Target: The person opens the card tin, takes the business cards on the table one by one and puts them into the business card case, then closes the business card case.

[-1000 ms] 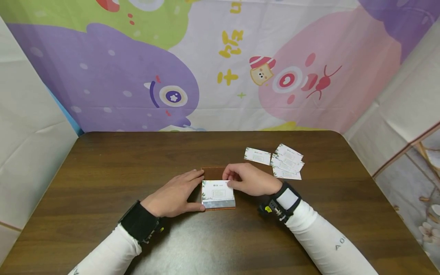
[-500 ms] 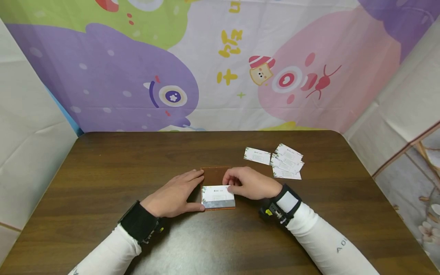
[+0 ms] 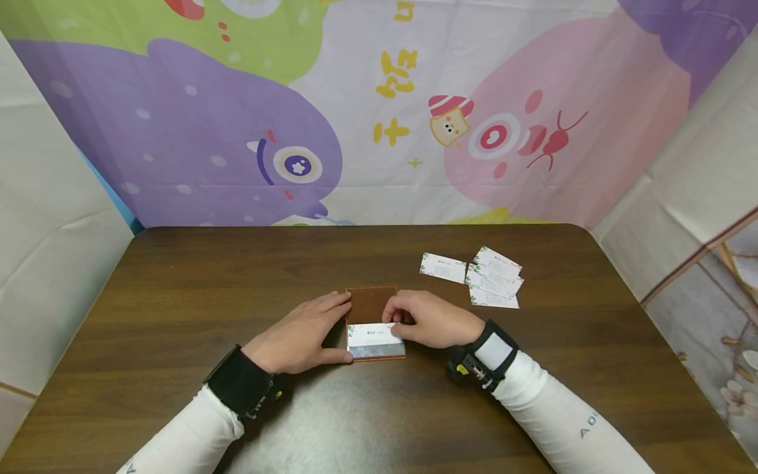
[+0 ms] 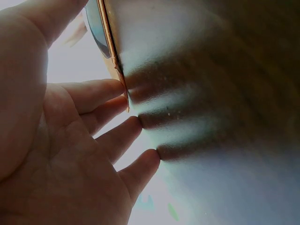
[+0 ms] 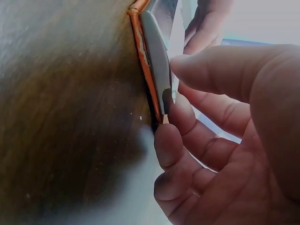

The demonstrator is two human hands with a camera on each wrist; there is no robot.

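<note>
An opened brown card holder [image 3: 370, 304] lies on the table, with a grey-silver pocket strip across its near half. A white business card [image 3: 368, 334] with a leafy print sits partly inside that pocket, its upper part showing. My right hand [image 3: 435, 318] pinches the card's right edge between thumb and fingers; in the right wrist view the card [image 5: 176, 47] stands between them beside the holder's orange edge [image 5: 145, 65]. My left hand [image 3: 302, 334] rests along the holder's left side, fingers spread and thumb at its near corner. The left wrist view shows those fingertips [image 4: 133, 124] touching the tabletop.
Right of the holder and farther back, several white business cards [image 3: 495, 296] overlap in a loose pile, with a single card [image 3: 443, 268] just left of them. The brown wooden table [image 3: 237, 263] ends at a cartoon-printed cloth [image 3: 379, 164] behind.
My right hand has moved toward me, sliding the card deeper into the holder's pocket, so less of it shows. The left hand stays in place.
</note>
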